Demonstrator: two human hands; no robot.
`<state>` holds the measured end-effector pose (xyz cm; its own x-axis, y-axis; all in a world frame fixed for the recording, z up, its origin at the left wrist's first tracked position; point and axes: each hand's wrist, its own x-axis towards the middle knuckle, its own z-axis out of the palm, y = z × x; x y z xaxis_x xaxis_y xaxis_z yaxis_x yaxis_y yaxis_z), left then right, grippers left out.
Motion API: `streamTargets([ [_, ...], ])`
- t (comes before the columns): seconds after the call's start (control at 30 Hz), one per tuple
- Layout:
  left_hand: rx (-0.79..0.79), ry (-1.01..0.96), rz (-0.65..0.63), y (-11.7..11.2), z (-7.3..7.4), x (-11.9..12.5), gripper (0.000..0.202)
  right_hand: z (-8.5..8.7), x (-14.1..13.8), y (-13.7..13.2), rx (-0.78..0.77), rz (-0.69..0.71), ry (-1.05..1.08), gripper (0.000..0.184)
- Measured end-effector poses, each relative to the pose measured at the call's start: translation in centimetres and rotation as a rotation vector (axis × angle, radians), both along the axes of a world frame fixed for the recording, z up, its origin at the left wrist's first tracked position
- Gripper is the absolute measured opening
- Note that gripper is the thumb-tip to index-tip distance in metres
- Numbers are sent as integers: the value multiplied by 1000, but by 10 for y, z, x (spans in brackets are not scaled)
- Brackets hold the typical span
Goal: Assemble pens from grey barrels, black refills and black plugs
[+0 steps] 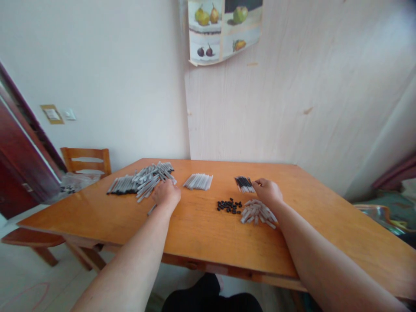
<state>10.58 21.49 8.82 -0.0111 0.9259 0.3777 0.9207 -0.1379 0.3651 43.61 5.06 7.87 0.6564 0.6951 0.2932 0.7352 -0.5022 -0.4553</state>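
Observation:
My left hand (167,195) is closed beside the right edge of a heap of grey pens (151,177). From under it juts the end of a pale pen barrel (151,211); the fingers are mostly hidden by the back of the hand. My right hand (269,191) has its fingertips pinched together at the right end of a row of black-and-white pen refills (244,183). Just in front of that hand lies a loose pile of short whitish tubes (258,212). Small black plugs (228,205) are scattered to their left. Between my hands lies a row of clear pen barrels (198,181).
All of this lies on a wooden table (208,236) pushed against the wall. A wooden chair (87,159) with a plastic bag (78,180) stands beyond the left edge. Painted fruit pictures (224,30) hang on the wall. Clutter (377,212) sits past the right edge.

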Motion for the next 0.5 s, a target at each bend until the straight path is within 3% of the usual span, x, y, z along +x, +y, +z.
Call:
streamTargets([
  [0.23, -72, 116, 78, -12, 2, -29, 39, 0, -1, -4, 33, 14, -6, 40],
  [0.5, -130, 179, 53, -9, -5, -47, 32, 1, -4, -7, 28, 30, 0, 40],
])
